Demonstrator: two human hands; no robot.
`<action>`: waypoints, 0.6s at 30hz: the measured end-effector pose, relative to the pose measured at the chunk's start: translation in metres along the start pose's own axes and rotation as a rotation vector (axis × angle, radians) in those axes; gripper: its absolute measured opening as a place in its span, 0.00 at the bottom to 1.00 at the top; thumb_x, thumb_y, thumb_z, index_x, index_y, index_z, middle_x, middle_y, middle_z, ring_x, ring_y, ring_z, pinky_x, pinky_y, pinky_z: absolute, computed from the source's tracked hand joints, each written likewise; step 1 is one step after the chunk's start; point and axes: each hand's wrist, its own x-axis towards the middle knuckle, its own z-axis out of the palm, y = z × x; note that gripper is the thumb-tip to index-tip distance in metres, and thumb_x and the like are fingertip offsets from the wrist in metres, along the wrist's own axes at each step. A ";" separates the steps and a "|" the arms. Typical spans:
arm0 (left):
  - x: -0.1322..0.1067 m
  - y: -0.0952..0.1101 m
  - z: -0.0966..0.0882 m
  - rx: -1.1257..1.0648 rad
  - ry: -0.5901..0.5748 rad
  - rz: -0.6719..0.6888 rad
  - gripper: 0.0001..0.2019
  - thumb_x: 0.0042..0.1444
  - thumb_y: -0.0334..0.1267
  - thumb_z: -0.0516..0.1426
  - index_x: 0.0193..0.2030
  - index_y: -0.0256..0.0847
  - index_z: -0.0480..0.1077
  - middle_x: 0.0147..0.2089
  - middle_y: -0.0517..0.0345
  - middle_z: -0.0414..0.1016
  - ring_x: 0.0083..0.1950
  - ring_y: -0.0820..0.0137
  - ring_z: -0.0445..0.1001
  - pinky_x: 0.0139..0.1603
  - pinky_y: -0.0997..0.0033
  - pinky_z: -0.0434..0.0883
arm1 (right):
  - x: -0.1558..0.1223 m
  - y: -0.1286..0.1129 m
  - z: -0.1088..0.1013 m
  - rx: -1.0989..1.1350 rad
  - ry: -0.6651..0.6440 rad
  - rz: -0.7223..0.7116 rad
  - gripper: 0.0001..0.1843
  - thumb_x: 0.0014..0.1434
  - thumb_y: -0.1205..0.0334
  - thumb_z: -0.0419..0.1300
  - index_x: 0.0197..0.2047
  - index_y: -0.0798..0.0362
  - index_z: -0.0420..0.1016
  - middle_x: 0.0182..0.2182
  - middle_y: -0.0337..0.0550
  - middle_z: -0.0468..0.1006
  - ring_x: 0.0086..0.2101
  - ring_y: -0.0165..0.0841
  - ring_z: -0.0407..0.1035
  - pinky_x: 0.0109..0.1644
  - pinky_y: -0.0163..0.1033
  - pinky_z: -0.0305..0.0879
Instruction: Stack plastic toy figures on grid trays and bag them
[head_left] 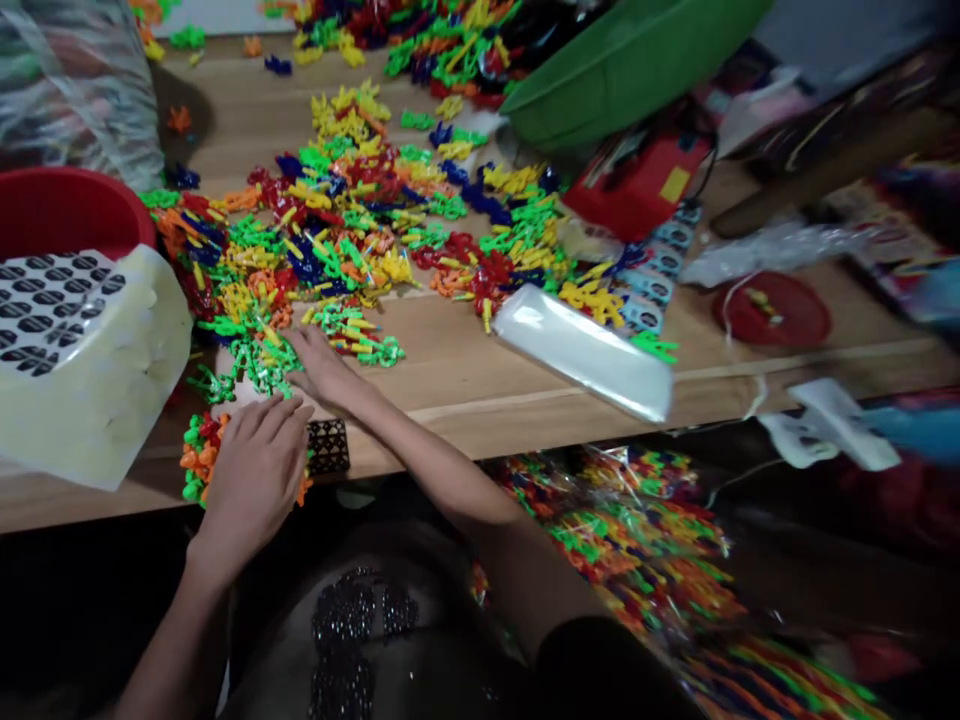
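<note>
A wide spread of small coloured plastic pieces (pixel 352 220) covers the wooden table (pixel 480 390). My left hand (pixel 251 475) lies palm down, fingers together, on a small heap of orange and green pieces (pixel 196 455) at the table's front edge. My right hand (pixel 322 368) reaches across to the left, fingers flat and stretched out, on green pieces (pixel 259 362) at the near rim of the spread. A small black patterned block (pixel 328 446) sits between the two hands at the table edge.
A red bowl (pixel 64 205) and a pale sheet stack with a black oval print (pixel 82 360) stand at left. Clear plastic bags (pixel 589 350) lie mid-table; a green basin (pixel 622 65), a red box (pixel 637 180) and a red lid (pixel 772 310) lie right. A bag of coloured pieces (pixel 645 540) sits below the table.
</note>
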 end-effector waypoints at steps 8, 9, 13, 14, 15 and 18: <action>-0.012 -0.003 0.016 0.076 0.105 -0.002 0.18 0.72 0.32 0.49 0.61 0.37 0.75 0.61 0.50 0.83 0.62 0.53 0.78 0.62 0.49 0.71 | 0.132 0.094 -0.130 -0.147 0.254 -0.090 0.20 0.70 0.53 0.67 0.60 0.54 0.79 0.60 0.55 0.78 0.61 0.44 0.69 0.70 0.51 0.60; -0.012 -0.002 0.018 0.080 0.120 -0.010 0.18 0.72 0.31 0.48 0.61 0.38 0.74 0.61 0.51 0.83 0.62 0.54 0.78 0.62 0.50 0.70 | 0.152 0.107 -0.146 -0.211 0.310 -0.025 0.22 0.71 0.52 0.65 0.63 0.53 0.78 0.64 0.57 0.75 0.65 0.46 0.66 0.72 0.54 0.57; -0.011 0.001 0.019 0.058 0.185 -0.038 0.19 0.72 0.30 0.47 0.61 0.42 0.74 0.61 0.58 0.84 0.62 0.60 0.77 0.64 0.55 0.67 | 0.209 0.148 -0.183 -0.324 0.292 0.307 0.31 0.72 0.43 0.60 0.69 0.54 0.73 0.73 0.61 0.65 0.70 0.57 0.59 0.73 0.63 0.56; -0.010 0.001 0.017 0.049 0.193 -0.040 0.19 0.72 0.30 0.47 0.61 0.42 0.75 0.60 0.58 0.84 0.62 0.61 0.77 0.64 0.57 0.67 | 0.214 0.156 -0.187 -0.307 0.228 0.369 0.33 0.73 0.41 0.58 0.70 0.56 0.73 0.71 0.62 0.67 0.69 0.57 0.61 0.72 0.61 0.58; -0.009 0.001 0.015 0.040 0.192 -0.041 0.19 0.72 0.31 0.48 0.60 0.42 0.75 0.60 0.59 0.85 0.62 0.62 0.77 0.64 0.57 0.67 | 0.217 0.163 -0.189 -0.283 0.158 0.418 0.35 0.74 0.40 0.57 0.71 0.58 0.71 0.70 0.62 0.70 0.67 0.55 0.65 0.71 0.58 0.60; -0.007 -0.001 0.009 0.021 0.152 -0.025 0.19 0.70 0.29 0.49 0.61 0.42 0.75 0.60 0.59 0.85 0.62 0.61 0.77 0.62 0.57 0.68 | 0.210 0.179 -0.192 -0.261 -0.003 0.493 0.43 0.72 0.37 0.58 0.76 0.60 0.64 0.70 0.63 0.69 0.65 0.53 0.69 0.70 0.52 0.64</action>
